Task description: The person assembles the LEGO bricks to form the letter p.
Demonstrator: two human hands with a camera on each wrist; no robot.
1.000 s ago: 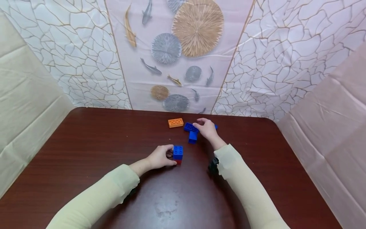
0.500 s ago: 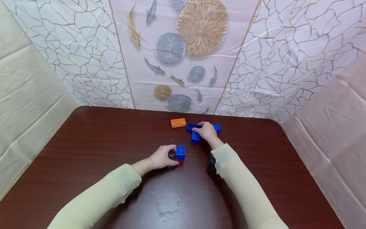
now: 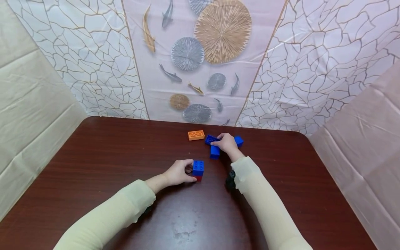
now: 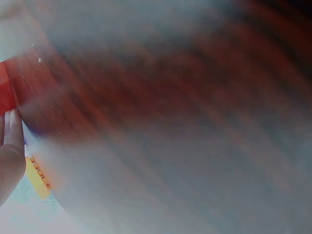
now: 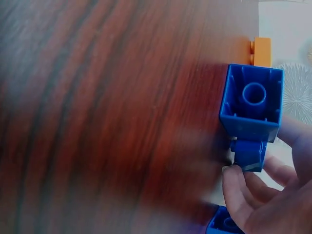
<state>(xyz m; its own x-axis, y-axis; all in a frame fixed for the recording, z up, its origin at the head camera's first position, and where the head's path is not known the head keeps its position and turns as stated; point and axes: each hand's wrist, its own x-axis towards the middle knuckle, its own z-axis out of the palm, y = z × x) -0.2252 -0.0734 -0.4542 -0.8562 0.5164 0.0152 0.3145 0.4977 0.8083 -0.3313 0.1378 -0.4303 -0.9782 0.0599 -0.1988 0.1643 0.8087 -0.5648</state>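
Observation:
On the table, my left hand [image 3: 178, 172] holds a small stack between thumb and fingers. A blue square toy building brick [image 3: 198, 168] tops this stack, over a red brick [image 3: 198, 178], whose side [image 4: 6, 92] shows at the left wrist view's edge. Farther back, my right hand [image 3: 228, 143] pinches the right end of a blue brick [image 3: 210, 139] that lies with its hollow underside up. Directly in front of that brick is another blue brick [image 3: 215, 152]; in the right wrist view its hollow [image 5: 237, 92] faces the camera. The right fingers are partly hidden behind the bricks.
An orange brick [image 3: 196, 135] lies left of the blue ones, underside up. One more blue brick [image 3: 239, 141] sits just right of my right hand. A patterned cloth [image 3: 193, 86] hangs behind the table's far edge.
My right hand has shifted slightly left along the blue bricks, uncovering more of the rightmost one. The left hand keeps its hold on the stack. The head view has turned a little.

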